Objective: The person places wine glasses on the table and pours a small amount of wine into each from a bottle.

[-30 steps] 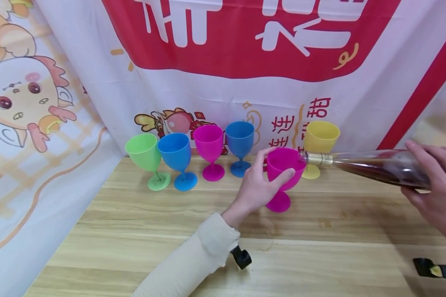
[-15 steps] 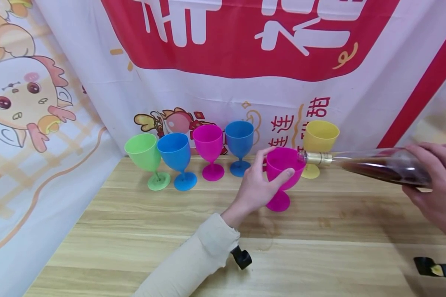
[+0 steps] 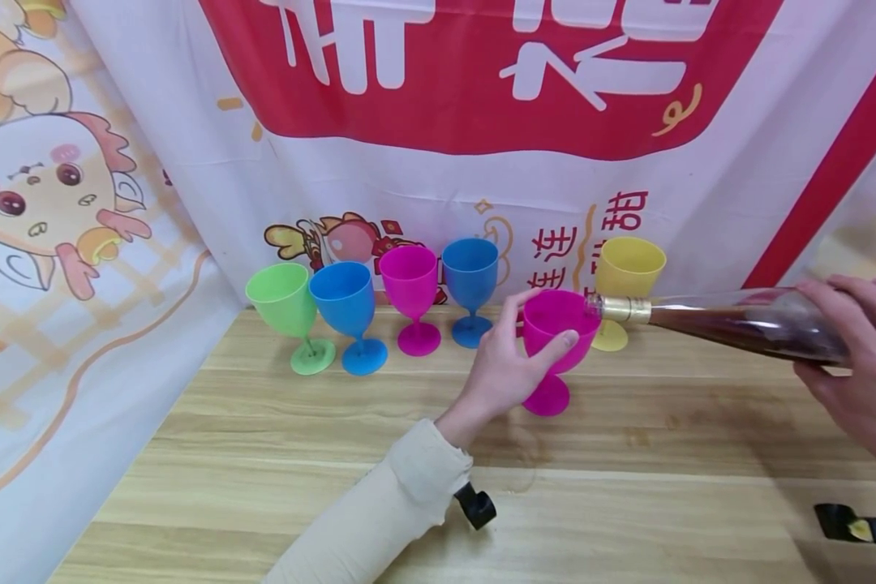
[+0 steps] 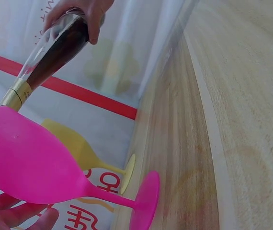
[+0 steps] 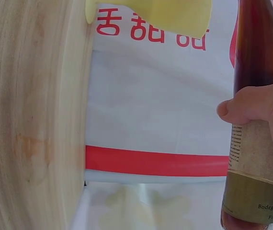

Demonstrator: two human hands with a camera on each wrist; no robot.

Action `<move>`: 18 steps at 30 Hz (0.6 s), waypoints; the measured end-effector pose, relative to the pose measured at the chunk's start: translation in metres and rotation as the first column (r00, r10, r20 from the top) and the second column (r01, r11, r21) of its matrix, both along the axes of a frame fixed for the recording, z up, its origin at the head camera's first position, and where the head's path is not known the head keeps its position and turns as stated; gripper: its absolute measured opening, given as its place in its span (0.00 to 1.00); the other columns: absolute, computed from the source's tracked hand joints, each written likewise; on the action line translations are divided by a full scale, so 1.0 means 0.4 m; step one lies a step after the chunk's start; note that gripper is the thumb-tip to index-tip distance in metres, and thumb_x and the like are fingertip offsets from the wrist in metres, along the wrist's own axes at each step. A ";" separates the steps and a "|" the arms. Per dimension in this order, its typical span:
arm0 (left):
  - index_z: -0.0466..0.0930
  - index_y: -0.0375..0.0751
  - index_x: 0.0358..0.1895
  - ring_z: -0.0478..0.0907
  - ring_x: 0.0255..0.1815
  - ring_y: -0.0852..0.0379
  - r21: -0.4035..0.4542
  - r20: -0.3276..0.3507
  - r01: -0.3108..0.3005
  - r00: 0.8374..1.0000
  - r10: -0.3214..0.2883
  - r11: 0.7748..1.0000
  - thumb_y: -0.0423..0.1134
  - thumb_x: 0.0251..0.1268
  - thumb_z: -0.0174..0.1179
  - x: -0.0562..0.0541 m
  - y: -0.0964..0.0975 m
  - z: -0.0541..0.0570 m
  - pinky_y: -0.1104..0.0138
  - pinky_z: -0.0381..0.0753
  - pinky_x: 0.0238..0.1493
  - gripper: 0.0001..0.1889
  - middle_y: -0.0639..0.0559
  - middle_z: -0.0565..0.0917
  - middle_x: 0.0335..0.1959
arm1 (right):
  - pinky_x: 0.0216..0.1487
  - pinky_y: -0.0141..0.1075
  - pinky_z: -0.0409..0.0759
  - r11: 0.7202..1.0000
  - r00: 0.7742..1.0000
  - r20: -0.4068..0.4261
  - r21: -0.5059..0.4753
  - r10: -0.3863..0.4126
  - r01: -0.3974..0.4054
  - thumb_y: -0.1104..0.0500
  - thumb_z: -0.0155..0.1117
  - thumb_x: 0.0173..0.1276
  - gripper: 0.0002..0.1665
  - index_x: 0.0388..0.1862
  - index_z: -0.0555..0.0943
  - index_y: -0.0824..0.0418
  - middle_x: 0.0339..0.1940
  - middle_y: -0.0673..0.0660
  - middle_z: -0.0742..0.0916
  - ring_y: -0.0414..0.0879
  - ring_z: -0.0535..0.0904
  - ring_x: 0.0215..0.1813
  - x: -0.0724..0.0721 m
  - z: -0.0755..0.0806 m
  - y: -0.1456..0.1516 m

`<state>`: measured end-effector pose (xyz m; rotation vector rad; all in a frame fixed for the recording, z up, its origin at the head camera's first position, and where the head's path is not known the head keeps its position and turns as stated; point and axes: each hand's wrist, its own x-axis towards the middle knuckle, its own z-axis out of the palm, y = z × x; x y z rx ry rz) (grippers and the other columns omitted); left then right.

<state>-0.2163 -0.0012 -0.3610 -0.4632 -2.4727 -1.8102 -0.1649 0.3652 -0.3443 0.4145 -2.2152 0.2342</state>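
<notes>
My left hand (image 3: 507, 365) grips the bowl of a magenta goblet (image 3: 560, 326), thumb on the near side and fingers round the far side. In the left wrist view the goblet (image 4: 36, 163) has its foot down by the wooden tabletop. My right hand (image 3: 857, 365) holds a glass wine bottle (image 3: 745, 323) lying nearly level, with dark reddish liquid inside. The bottle's mouth is right at the goblet's rim, just over its opening. A beige and olive label (image 5: 256, 191) shows on the bottle in the right wrist view. The goblet's inside bottom is hidden.
A yellow goblet (image 3: 630, 272) stands behind the bottle neck. Along the back stand a green goblet (image 3: 285, 300), two blue ones and another magenta goblet (image 3: 411, 280). A printed cloth (image 3: 423, 186) hangs behind the wooden table (image 3: 321, 454), which has wet-looking marks.
The bottle's body has risen very slightly in the right hand, its mouth staying at the goblet's rim. The left hand and goblet hold nearly still.
</notes>
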 end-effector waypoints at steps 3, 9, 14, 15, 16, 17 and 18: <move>0.60 0.64 0.79 0.79 0.64 0.61 0.004 -0.002 0.001 1.000 -0.001 1.000 0.62 0.68 0.68 0.000 0.000 0.000 0.61 0.88 0.56 0.40 0.61 0.82 0.66 | 0.89 0.54 0.53 1.000 1.000 -0.009 0.002 0.008 -0.008 0.30 0.25 0.82 0.45 0.80 0.68 0.54 0.77 0.74 0.70 0.74 0.61 0.79 0.000 0.001 0.001; 0.60 0.62 0.79 0.79 0.64 0.62 0.004 -0.008 0.007 1.000 -0.007 1.000 0.62 0.69 0.68 -0.001 0.000 -0.002 0.61 0.87 0.56 0.40 0.61 0.82 0.66 | 0.89 0.51 0.53 1.000 1.000 -0.012 0.022 0.006 -0.006 0.33 0.25 0.84 0.42 0.81 0.68 0.54 0.77 0.74 0.69 0.74 0.61 0.79 0.002 0.001 0.003; 0.60 0.64 0.79 0.79 0.64 0.62 0.006 -0.005 0.007 1.000 -0.007 1.000 0.62 0.68 0.68 -0.002 0.001 -0.004 0.61 0.87 0.56 0.39 0.61 0.82 0.66 | 0.89 0.52 0.54 1.000 1.000 -0.007 0.021 0.003 -0.003 0.32 0.24 0.84 0.43 0.81 0.67 0.53 0.77 0.74 0.69 0.74 0.61 0.79 0.002 0.000 0.001; 0.60 0.65 0.79 0.79 0.64 0.62 0.006 -0.004 0.006 1.000 -0.006 1.000 0.62 0.68 0.68 -0.001 0.001 -0.004 0.61 0.87 0.56 0.39 0.61 0.82 0.66 | 0.89 0.52 0.54 1.000 1.000 -0.004 0.023 0.001 -0.001 0.33 0.24 0.84 0.42 0.81 0.67 0.53 0.77 0.74 0.69 0.74 0.60 0.79 0.003 0.000 0.001; 0.60 0.65 0.79 0.79 0.64 0.62 0.006 -0.004 0.005 1.000 -0.005 1.000 0.62 0.68 0.68 -0.001 0.001 -0.004 0.61 0.87 0.56 0.39 0.61 0.82 0.66 | 0.89 0.53 0.54 1.000 1.000 -0.004 0.022 0.001 -0.001 0.33 0.25 0.84 0.42 0.81 0.67 0.53 0.77 0.74 0.69 0.74 0.61 0.79 0.003 0.000 0.000; 0.60 0.66 0.79 0.79 0.64 0.61 0.005 -0.004 0.004 1.000 -0.004 1.000 0.62 0.68 0.68 -0.001 0.001 -0.005 0.61 0.87 0.56 0.39 0.61 0.82 0.66 | 0.89 0.53 0.54 1.000 1.000 0.000 0.024 -0.004 0.004 0.36 0.27 0.86 0.39 0.81 0.67 0.53 0.77 0.74 0.69 0.74 0.60 0.79 0.004 0.000 0.000; 0.60 0.66 0.79 0.79 0.64 0.61 0.005 -0.003 0.003 1.000 -0.003 1.000 0.62 0.68 0.68 -0.001 0.000 -0.005 0.61 0.87 0.56 0.39 0.61 0.82 0.66 | 0.89 0.53 0.54 1.000 1.000 0.003 0.026 -0.007 0.007 0.40 0.30 0.87 0.35 0.82 0.67 0.53 0.77 0.73 0.69 0.73 0.60 0.80 0.005 0.000 -0.001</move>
